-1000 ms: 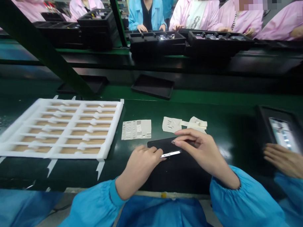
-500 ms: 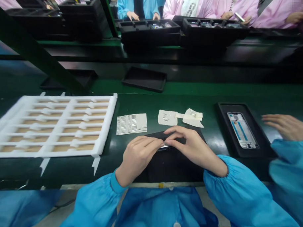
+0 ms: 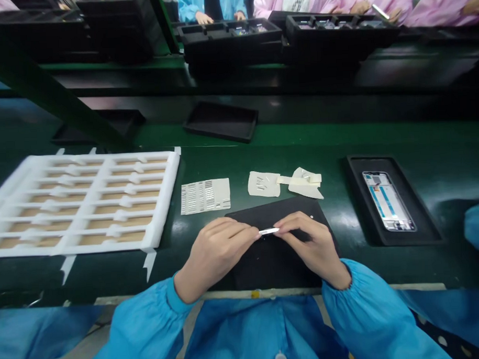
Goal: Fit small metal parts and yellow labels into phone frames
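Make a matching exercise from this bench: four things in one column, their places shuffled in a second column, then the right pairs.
Things:
1. White foam tray
2. Silver strip
3. Phone frame
4. Sheet of small metal pieces

Places:
A. Inside a black tray at the right
B. Far left on the green belt
C. Pinched between the left hand and right hand, over a black mat
D. Just right of the foam tray

Pairs: 1-B, 2-C, 3-A, 4-D

Head-worn camera; faces forward, down across green bench (image 3: pixel 285 135); close above left hand (image 3: pixel 216 256), right hand (image 3: pixel 314 247).
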The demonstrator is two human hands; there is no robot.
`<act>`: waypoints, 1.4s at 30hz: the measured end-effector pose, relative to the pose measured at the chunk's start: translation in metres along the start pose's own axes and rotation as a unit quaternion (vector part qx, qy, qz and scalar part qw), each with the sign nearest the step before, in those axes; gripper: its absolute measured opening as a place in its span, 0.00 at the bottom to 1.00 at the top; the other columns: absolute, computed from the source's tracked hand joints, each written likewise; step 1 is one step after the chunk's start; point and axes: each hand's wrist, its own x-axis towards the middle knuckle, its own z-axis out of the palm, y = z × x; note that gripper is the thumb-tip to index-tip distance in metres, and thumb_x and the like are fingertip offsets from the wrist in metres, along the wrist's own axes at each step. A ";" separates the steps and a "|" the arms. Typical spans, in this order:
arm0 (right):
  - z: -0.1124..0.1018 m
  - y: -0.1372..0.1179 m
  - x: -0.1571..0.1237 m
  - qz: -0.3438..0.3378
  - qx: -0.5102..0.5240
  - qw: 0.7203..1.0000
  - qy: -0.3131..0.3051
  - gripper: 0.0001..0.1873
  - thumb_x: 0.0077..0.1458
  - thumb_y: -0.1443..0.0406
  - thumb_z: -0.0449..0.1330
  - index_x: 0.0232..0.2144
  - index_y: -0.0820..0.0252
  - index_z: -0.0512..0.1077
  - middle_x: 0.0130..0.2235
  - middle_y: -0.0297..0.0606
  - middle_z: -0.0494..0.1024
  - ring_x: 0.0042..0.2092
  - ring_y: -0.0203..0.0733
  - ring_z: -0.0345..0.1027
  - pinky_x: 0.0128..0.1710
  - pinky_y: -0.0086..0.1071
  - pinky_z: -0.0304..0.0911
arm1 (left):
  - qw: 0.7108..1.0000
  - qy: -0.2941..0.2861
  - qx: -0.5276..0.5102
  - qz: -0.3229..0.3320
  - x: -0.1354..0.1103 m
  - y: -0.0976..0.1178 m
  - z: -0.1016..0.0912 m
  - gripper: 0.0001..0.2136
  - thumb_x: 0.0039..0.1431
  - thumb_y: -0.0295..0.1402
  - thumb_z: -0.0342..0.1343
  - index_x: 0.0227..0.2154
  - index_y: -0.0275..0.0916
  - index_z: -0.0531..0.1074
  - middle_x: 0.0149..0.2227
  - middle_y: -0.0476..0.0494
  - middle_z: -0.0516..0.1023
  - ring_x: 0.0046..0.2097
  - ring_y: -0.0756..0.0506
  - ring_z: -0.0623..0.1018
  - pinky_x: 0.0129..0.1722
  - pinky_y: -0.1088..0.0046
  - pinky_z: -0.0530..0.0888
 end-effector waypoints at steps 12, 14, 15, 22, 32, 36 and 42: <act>-0.001 0.007 -0.001 -0.080 -0.035 0.996 -0.011 0.11 0.60 0.74 0.58 0.40 0.55 0.75 0.38 0.39 0.79 0.41 0.40 0.73 0.40 0.36 0.71 | 0.997 -0.064 0.030 -0.022 0.001 0.008 -0.005 0.07 0.68 0.25 0.48 0.41 0.36 0.72 0.39 0.43 0.80 0.40 0.45 0.81 0.41 0.67 0.79; -0.002 0.005 -0.002 -0.107 -0.078 0.991 -0.022 0.15 0.61 0.75 0.56 0.44 0.54 0.76 0.40 0.40 0.79 0.41 0.41 0.73 0.39 0.36 0.71 | 0.997 -0.072 0.021 -0.025 0.004 0.008 -0.006 0.08 0.69 0.26 0.47 0.39 0.36 0.72 0.38 0.44 0.80 0.39 0.45 0.81 0.40 0.67 0.79; -0.002 0.003 -0.003 -0.121 -0.106 0.987 -0.029 0.17 0.62 0.75 0.54 0.46 0.54 0.76 0.40 0.40 0.79 0.41 0.41 0.73 0.39 0.36 0.71 | 0.997 -0.071 0.017 -0.026 0.005 0.008 -0.007 0.09 0.70 0.27 0.47 0.39 0.36 0.72 0.38 0.45 0.81 0.39 0.45 0.81 0.39 0.67 0.79; -0.004 -0.001 -0.008 -0.174 -0.193 0.964 -0.053 0.24 0.61 0.77 0.53 0.55 0.52 0.72 0.40 0.43 0.77 0.41 0.42 0.72 0.38 0.36 0.71 | 1.000 0.009 0.001 -0.002 -0.010 0.004 0.005 0.09 0.67 0.25 0.53 0.47 0.37 0.72 0.44 0.44 0.82 0.43 0.46 0.81 0.43 0.68 0.77; -0.006 -0.001 -0.016 -0.145 -0.184 0.967 -0.100 0.32 0.58 0.79 0.53 0.60 0.47 0.67 0.44 0.43 0.75 0.45 0.44 0.71 0.42 0.38 0.71 | 0.991 0.050 0.107 0.070 -0.015 0.007 0.010 0.09 0.67 0.25 0.51 0.45 0.35 0.74 0.41 0.45 0.83 0.38 0.48 0.81 0.34 0.72 0.75; -0.014 -0.012 -0.011 -0.130 -0.189 0.965 -0.129 0.26 0.60 0.77 0.54 0.56 0.48 0.71 0.45 0.42 0.74 0.45 0.44 0.71 0.43 0.37 0.70 | 0.988 0.049 0.111 0.091 -0.015 0.003 0.011 0.07 0.65 0.25 0.54 0.42 0.35 0.75 0.36 0.46 0.82 0.29 0.50 0.78 0.26 0.72 0.72; 0.018 -0.023 0.047 -0.053 -0.107 0.991 -0.058 0.09 0.60 0.68 0.60 0.43 0.53 0.74 0.41 0.40 0.76 0.43 0.45 0.72 0.43 0.38 0.70 | 0.993 -0.066 -0.094 -0.038 -0.038 -0.022 -0.008 0.12 0.68 0.27 0.48 0.46 0.39 0.76 0.43 0.45 0.83 0.40 0.48 0.82 0.39 0.72 0.78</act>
